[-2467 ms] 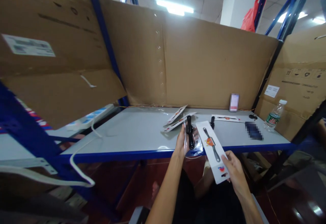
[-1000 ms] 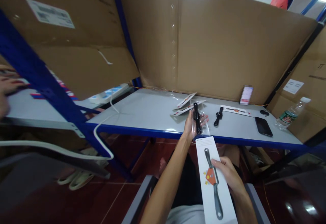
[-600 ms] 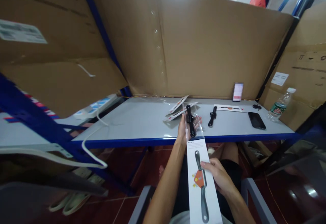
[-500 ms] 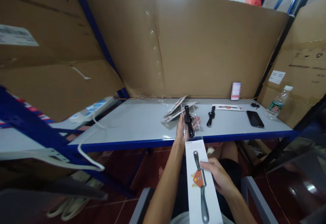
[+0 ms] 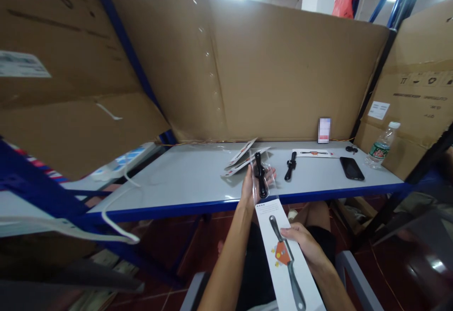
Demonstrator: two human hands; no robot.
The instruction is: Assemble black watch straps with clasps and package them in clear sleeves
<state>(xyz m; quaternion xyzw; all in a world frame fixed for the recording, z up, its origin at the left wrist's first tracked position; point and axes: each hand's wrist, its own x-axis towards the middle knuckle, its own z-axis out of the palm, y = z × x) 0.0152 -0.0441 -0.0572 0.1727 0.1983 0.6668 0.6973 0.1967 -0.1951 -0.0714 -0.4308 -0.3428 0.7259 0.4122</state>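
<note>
My left hand (image 5: 248, 186) holds a clear plastic blister pack (image 5: 270, 190) from below, its fingers showing behind the plastic. A black double-handled tool (image 5: 261, 174) lies inside the pack. My right hand (image 5: 307, 246) grips a long white printed card (image 5: 271, 242), thumb on top. A picture of a grey-handled tool and an orange shape is printed on it. The card's far end meets the near end of the pack; whether it is inside the plastic I cannot tell. Beyond my left hand lie several packaged cards (image 5: 238, 163), stacked loosely on the table.
On the grey table (image 5: 170, 174) lie another black tool (image 5: 290, 166), a flat printed card (image 5: 306, 153), a black phone (image 5: 351, 168) and small black items (image 5: 351, 149). A lit phone (image 5: 324, 130) leans at the back; a water bottle (image 5: 382, 147) stands right. Cardboard walls surround the table.
The card's near end has swung to the right in my right hand. My left hand keeps hold of the pack. The whole view has shifted slightly.
</note>
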